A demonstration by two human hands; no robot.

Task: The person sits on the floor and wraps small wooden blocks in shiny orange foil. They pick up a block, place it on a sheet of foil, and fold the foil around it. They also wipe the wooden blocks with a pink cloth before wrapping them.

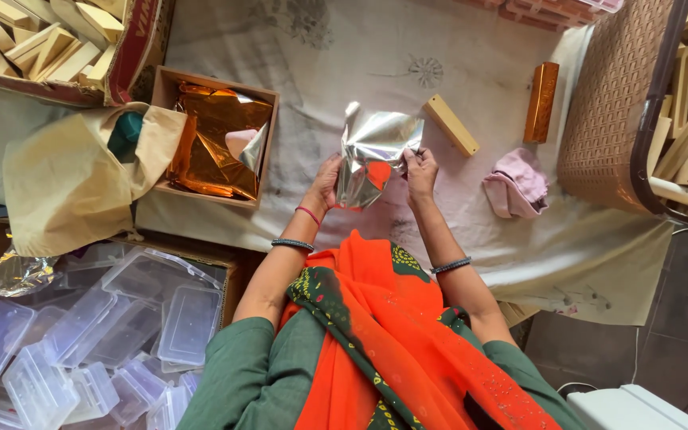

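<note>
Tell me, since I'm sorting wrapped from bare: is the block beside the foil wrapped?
Bare: the wooden block lies uncovered on the cloth, plain pale wood showing.

pink cloth (pixel 517 185), wooden block (pixel 451 124), clear plastic boxes (pixel 81 342)

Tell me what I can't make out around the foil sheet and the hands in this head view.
- Silver foil sheet: it hides anything wrapped inside.
- Left hand and right hand: fingertips covered by the foil, grip unclear.
- Copper foil box: crumpled sheets hide its floor.
- Wooden blocks: cut off by the top edge.
- Clear plastic boxes: cut off at the bottom left.
</note>
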